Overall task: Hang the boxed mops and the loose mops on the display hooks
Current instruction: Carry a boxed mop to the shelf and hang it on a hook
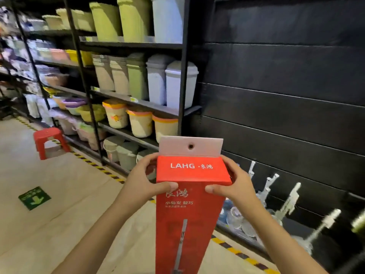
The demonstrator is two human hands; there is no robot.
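Note:
A tall red mop box (187,214) with white lettering stands upright in front of me, and both hands hold it near its top. A white hang tab (205,147) with a round hole sticks up from the top. My left hand (144,181) grips the left side, thumb across the front face. My right hand (234,185) grips the right side the same way. Several metal display hooks (289,200) jut from the black slat wall (286,95) low at the right. Loose mop handles (324,222) hang or lean there, blurred.
A black shelf rack (183,76) with plastic bins and buckets fills the left and centre. A red plastic stool (48,139) stands on the floor by the rack. Yellow-black tape (102,169) marks the floor edge. Bagged goods (235,216) lie under the hooks.

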